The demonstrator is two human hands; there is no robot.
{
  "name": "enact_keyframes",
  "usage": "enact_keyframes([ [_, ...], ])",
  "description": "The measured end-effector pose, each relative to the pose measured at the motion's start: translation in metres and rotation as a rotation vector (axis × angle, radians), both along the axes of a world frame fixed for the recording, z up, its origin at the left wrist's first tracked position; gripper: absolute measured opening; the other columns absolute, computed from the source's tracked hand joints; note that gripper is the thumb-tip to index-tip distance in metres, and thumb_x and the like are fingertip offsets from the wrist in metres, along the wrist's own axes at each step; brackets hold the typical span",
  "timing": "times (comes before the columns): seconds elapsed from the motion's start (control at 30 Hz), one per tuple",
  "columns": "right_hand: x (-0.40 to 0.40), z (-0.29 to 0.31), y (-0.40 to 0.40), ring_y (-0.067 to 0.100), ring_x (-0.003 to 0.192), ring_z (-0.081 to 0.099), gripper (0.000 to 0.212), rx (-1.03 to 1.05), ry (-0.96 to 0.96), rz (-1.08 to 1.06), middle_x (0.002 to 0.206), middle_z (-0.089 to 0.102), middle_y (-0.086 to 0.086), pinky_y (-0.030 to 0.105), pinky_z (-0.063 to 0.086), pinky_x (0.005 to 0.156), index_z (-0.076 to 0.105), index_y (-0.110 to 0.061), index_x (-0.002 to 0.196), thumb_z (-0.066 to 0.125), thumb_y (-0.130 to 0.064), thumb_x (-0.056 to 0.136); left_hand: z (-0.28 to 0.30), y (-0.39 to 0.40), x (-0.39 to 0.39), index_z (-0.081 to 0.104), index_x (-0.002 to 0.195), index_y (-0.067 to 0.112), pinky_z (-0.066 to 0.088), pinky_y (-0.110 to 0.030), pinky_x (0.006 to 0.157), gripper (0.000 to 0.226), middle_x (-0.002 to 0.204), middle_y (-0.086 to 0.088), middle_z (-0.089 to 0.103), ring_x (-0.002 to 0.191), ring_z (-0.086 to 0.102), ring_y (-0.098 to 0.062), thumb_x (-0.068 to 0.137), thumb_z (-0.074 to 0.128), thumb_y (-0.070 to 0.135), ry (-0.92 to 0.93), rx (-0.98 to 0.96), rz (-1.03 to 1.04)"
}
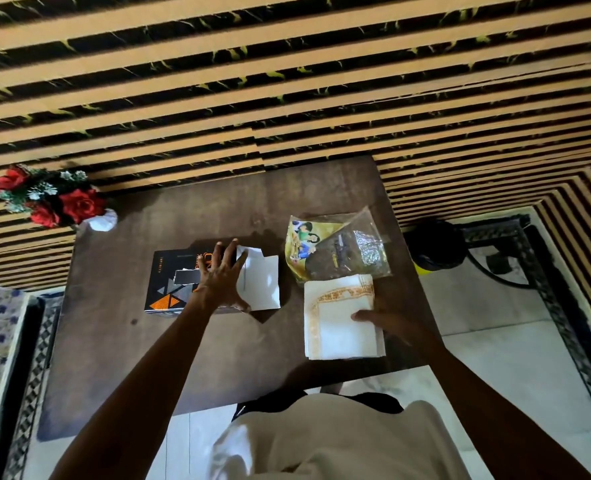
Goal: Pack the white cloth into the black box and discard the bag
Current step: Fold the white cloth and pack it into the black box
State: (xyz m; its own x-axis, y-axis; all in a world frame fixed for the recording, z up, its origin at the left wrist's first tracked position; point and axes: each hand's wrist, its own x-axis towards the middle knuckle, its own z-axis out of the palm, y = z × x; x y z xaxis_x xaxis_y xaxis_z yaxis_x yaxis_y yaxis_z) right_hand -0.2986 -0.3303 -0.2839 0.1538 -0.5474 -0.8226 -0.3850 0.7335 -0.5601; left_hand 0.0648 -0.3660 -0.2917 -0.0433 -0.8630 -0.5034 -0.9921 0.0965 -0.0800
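- Cloth: folded white cloth with an orange-gold border, lying flat on the dark brown wooden worktop near its front right edge, just in front of the crumpled clear-and-yellow plastic bag.
- Handling: probably light, soft and limp; best lifted by the stacked fold edges so the layers stay together.
- Orientation: long axis runs front to back; bordered corner lies at the far left.
- Right hand: thumb on the cloth's right edge; fingers hidden, so its grip cannot be judged.
- Left hand: grip wide, fingers spread flat on the black cardboard box with orange triangles, whose white flaps face the cloth.
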Motion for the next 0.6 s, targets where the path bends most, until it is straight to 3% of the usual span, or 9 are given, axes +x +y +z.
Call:
enact_keyframes([
  [0.07, 0.008, 0.021, 0.002, 0.019, 0.106, 0.058, 0.052, -0.068, -0.036, 0.032, 0.129, 0.06, 0.006, 0.036, 0.047, 0.1, 0.049, -0.014, 0.133, 0.069, -0.023, 0.087, 0.0, 0.0, 0.003, 0.003, 0.157, 0.02, 0.009, -0.071, 0.113, 0.143, 0.164, -0.012, -0.011, 0.15, -0.009, -0.041, 0.049, 0.082, 0.07, 0.007, -0.008, -0.01],
  [0.17, 0.024, 0.061, -0.003, 0.007, 0.101, 0.054, 0.054, -0.216, -0.186, 0.007, 0.119, 0.057, -0.007, 0.003, 0.041, 0.088, 0.038, -0.018, 0.132, 0.063, 0.001, 0.088, -0.001, 0.002, 0.011, 0.003, 0.157, 0.018, 0.007, -0.069, 0.116, 0.144, 0.164, -0.011, -0.011, 0.15, -0.01, -0.039, 0.048, 0.081, 0.072, 0.05, -0.044, -0.016],
  [0.2, 0.026, 0.068, -0.006, 0.008, 0.102, 0.059, 0.056, -0.189, -0.301, -0.031, 0.116, 0.059, -0.011, 0.003, 0.045, 0.085, 0.039, -0.019, 0.134, 0.062, 0.003, 0.088, -0.002, 0.002, 0.012, 0.002, 0.157, 0.019, 0.007, -0.068, 0.117, 0.144, 0.164, -0.011, -0.012, 0.151, -0.01, -0.038, 0.048, 0.08, 0.073, 0.058, -0.047, -0.021],
  [0.27, 0.036, 0.071, -0.016, 0.011, 0.1, 0.07, 0.048, -0.129, -0.449, -0.076, 0.114, 0.069, -0.008, 0.019, 0.058, 0.079, 0.048, -0.026, 0.13, 0.06, -0.001, 0.09, -0.003, 0.002, 0.015, -0.001, 0.157, 0.021, 0.006, -0.066, 0.118, 0.145, 0.164, -0.01, -0.013, 0.151, -0.01, -0.037, 0.048, 0.078, 0.076, 0.048, -0.036, -0.04],
  [0.33, 0.056, 0.06, -0.028, 0.015, 0.097, 0.072, 0.042, -0.135, -0.5, -0.169, 0.111, 0.073, -0.002, 0.029, 0.06, 0.075, 0.054, -0.023, 0.125, 0.057, 0.001, 0.09, -0.001, 0.002, 0.017, -0.002, 0.157, 0.022, 0.009, -0.065, 0.118, 0.145, 0.165, -0.01, -0.011, 0.151, -0.007, -0.036, 0.048, 0.076, 0.077, 0.024, -0.036, -0.058],
  [0.43, 0.098, 0.042, -0.038, 0.026, 0.102, 0.069, 0.048, -0.062, -0.56, -0.341, 0.115, 0.072, 0.009, 0.044, 0.058, 0.086, 0.054, -0.012, 0.131, 0.059, 0.004, 0.086, 0.005, 0.002, 0.02, 0.002, 0.157, 0.022, 0.017, -0.061, 0.118, 0.138, 0.165, -0.009, -0.002, 0.151, 0.005, -0.035, 0.053, 0.077, 0.073, 0.027, -0.054, -0.077],
  [0.53, 0.136, 0.022, -0.033, 0.038, 0.117, 0.06, 0.056, 0.031, -0.576, -0.362, 0.128, 0.063, 0.018, 0.06, 0.046, 0.099, 0.05, -0.01, 0.135, 0.066, 0.001, 0.082, 0.009, 0.003, 0.026, 0.009, 0.156, 0.021, 0.024, -0.059, 0.115, 0.117, 0.165, -0.011, 0.001, 0.15, 0.013, -0.037, 0.069, 0.074, 0.062, 0.071, -0.096, -0.091],
  [0.6, 0.149, 0.009, -0.029, 0.036, 0.113, 0.062, 0.058, 0.063, -0.507, -0.374, 0.125, 0.065, 0.017, 0.058, 0.049, 0.095, 0.048, -0.011, 0.137, 0.065, 0.0, 0.083, 0.01, 0.004, 0.032, 0.01, 0.156, 0.021, 0.024, -0.059, 0.115, 0.119, 0.165, -0.011, 0.002, 0.149, 0.013, -0.037, 0.066, 0.076, 0.062, 0.1, -0.093, -0.094],
])
